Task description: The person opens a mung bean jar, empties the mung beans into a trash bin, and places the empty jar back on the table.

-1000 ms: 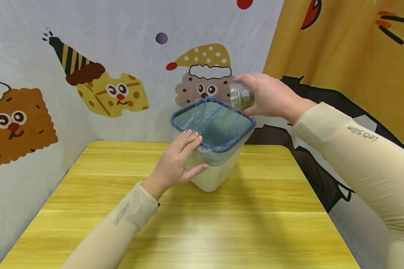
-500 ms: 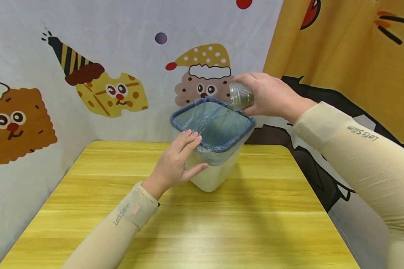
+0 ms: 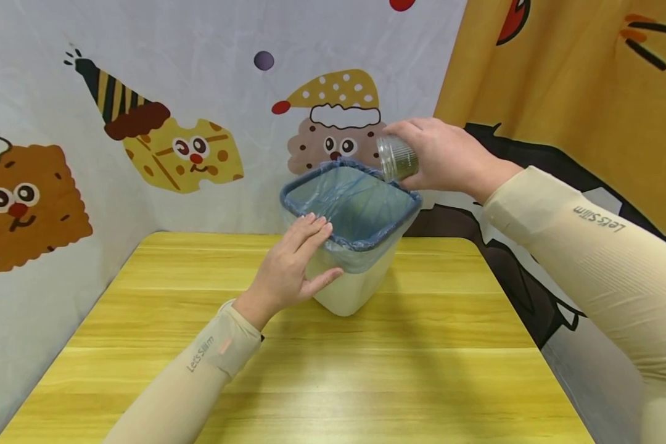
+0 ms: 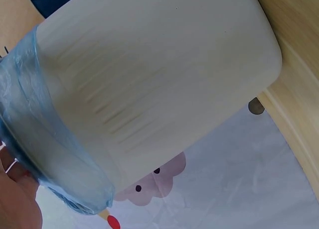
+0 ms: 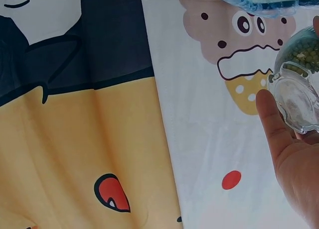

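Note:
A pale waste bin, lined with a translucent blue bag, stands on the table. My left hand rests its straight fingers on the bin's near left rim, the thumb spread apart. At the far right rim, my right hand grips a clear ribbed jar on its side, its mouth tilted toward the bin's opening. Small green grains, bean-like, show inside the jar in the right wrist view. The bin's bottom inside cannot be made out. The left wrist view has the bin's side wall up close.
Yellow wood-grain table spreads under and in front of the bin. Behind it hangs a white cloth printed with cartoon food. A yellow-orange printed curtain hangs on the right.

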{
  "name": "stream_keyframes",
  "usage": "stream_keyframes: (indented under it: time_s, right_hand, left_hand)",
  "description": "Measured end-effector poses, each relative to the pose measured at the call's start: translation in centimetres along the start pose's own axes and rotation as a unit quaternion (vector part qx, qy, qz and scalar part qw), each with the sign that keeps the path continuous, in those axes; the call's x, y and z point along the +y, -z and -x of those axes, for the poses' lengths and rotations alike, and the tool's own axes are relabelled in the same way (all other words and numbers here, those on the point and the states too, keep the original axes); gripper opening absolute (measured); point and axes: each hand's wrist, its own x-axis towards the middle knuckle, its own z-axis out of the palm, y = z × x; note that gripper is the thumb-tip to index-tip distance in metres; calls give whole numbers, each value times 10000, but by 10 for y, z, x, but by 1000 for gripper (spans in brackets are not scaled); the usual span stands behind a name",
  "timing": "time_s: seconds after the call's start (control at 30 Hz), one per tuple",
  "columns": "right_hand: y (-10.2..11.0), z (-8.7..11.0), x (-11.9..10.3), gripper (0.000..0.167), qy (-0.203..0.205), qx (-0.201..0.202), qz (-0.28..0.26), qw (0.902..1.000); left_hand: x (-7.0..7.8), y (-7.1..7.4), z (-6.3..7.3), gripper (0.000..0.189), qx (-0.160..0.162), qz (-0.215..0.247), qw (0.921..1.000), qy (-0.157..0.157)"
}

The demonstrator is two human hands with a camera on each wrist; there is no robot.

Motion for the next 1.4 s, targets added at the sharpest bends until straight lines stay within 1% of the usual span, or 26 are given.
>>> stream_keyframes:
  time_s: [0.3, 0.5, 0.77, 1.1, 1.4]
  right_hand:
    - [-1, -1, 0, 92, 125, -1, 143, 9998]
    - [0, -3, 1, 90, 195, 11, 209, 9996]
    - [0, -4, -1, 91, 181, -28, 273, 9995]
    - [-2, -5, -1, 89, 315, 1, 455, 9985]
    - [-3, -5, -2, 89, 491, 65, 611, 9969]
  left_hand:
    - [0, 0, 1, 70, -3, -17, 10000, 5]
    - [-1, 0, 2, 72, -6, -2, 10000, 34]
    - [-1, 0, 1, 69, 66, -1, 10000, -27]
    - [-1, 0, 2, 72, -43, -31, 10000, 28]
    - [-1, 0, 2, 73, -60, 11, 10000, 57]
